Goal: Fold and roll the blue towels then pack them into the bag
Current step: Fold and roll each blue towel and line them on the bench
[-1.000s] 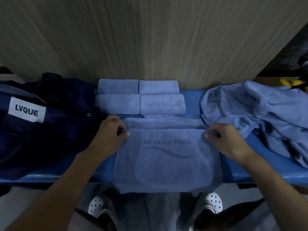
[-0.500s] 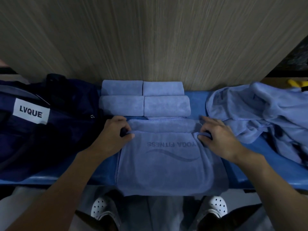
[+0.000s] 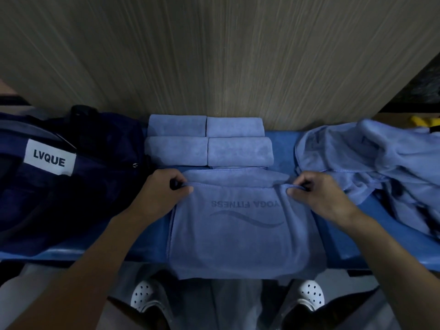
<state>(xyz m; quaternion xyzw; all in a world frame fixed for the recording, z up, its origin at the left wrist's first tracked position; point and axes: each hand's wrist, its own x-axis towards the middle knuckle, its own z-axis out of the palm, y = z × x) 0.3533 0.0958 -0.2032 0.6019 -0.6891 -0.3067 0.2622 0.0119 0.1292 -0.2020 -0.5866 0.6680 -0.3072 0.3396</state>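
A blue towel printed "YOGA FITNESS" lies on the blue bench, its near end hanging over the front edge. My left hand pinches the left corner of its folded far edge. My right hand pinches the right corner, where the cloth bunches. Behind it lie several rolled blue towels in two rows against the wall. The dark navy bag with a white "LVQUE" label sits at the left.
A heap of loose blue towels covers the bench's right end. A wood-grain wall rises right behind the bench. My legs and white perforated shoes show below the bench edge. Something yellow lies far right.
Both hands kept hold of the towel's far edge and drew it inward and a little away from me. The right corner now bunches more.
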